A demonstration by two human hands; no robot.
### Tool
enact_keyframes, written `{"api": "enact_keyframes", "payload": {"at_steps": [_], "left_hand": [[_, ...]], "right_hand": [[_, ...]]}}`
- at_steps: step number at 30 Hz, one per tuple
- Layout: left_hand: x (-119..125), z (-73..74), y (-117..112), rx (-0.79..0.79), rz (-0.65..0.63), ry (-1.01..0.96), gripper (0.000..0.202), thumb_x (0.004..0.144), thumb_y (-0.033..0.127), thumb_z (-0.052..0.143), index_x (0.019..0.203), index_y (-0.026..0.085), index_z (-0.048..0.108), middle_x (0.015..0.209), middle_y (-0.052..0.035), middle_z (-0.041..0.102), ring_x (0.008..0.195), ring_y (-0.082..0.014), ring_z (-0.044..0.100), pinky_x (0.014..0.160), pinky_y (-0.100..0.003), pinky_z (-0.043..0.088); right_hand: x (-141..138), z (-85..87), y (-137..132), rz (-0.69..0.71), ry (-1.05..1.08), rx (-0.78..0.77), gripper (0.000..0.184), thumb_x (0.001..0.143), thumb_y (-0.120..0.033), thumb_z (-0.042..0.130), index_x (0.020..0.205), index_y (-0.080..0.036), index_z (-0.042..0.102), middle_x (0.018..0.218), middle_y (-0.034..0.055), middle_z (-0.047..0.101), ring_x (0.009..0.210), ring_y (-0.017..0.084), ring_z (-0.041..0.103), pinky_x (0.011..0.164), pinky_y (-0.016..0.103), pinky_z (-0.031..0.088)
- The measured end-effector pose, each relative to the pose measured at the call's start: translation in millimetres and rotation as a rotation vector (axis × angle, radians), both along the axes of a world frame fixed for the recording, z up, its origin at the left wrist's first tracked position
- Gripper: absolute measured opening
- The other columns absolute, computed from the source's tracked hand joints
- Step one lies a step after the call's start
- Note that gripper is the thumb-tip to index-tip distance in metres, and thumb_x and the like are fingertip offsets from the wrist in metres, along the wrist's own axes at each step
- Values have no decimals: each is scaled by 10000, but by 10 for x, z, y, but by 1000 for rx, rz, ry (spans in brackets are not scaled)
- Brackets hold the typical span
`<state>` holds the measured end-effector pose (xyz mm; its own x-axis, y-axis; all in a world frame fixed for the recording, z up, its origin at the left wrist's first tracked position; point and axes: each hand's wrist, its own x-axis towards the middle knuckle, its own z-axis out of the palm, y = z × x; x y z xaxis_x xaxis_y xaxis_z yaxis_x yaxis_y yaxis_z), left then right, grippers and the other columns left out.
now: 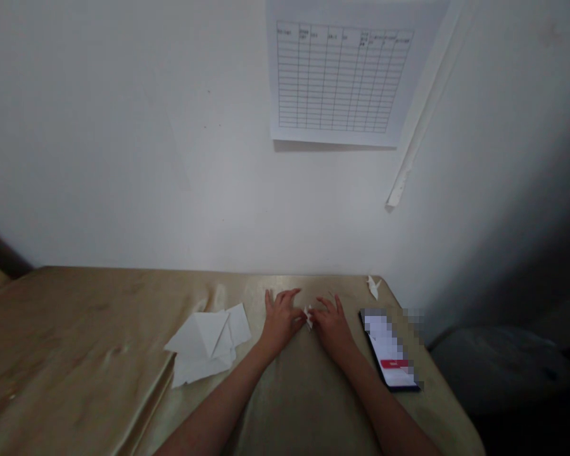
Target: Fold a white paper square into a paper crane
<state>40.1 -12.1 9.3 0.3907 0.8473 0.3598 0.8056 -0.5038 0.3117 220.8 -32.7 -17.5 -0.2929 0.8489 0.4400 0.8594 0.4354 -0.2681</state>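
Note:
Between my two hands is a small folded piece of white paper (308, 316), pinched from both sides. My left hand (282, 316) grips its left side with thumb and forefinger, the other fingers spread out. On the opposite side, my right hand (331, 322) pinches the paper the same way, with its remaining fingers raised. The fingertips cover much of the paper, so its exact folds are hard to make out. A finished-looking white paper crane (373, 288) lies at the far right corner of the table.
Left of my hands lies a pile of white paper sheets (204, 345), overlapping and partly folded. A phone (389, 351) with its screen lit rests right of my right forearm. The cloth-covered table (85, 342) meets a white wall, where a printed table sheet (342, 82) hangs.

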Motion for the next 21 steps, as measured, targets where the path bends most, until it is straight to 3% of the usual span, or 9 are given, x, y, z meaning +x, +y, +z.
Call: {"api": "enact_keyframes", "payload": {"at_steps": [10,21], "left_hand": [[-8,-10,4,16,4,44,98,780,284,770,846,356,774,1496,13,484,1339,-328,422,1147,-743,-11],[-24,23,-10,67,-27,72,82,804,297,757,857,357,772,1489,13,505,1323,-326,455,1138,-749,-66]], "right_hand": [[-2,-19,10,11,-44,16,249,928,-166,536,1085,-245,713,1037,46,763,1330,249,500,1213,574,123],[32,47,-44,-21,94,-69,272,887,-158,590,1052,-316,738,1088,14,755,1363,259,456,1195,616,86]]}}
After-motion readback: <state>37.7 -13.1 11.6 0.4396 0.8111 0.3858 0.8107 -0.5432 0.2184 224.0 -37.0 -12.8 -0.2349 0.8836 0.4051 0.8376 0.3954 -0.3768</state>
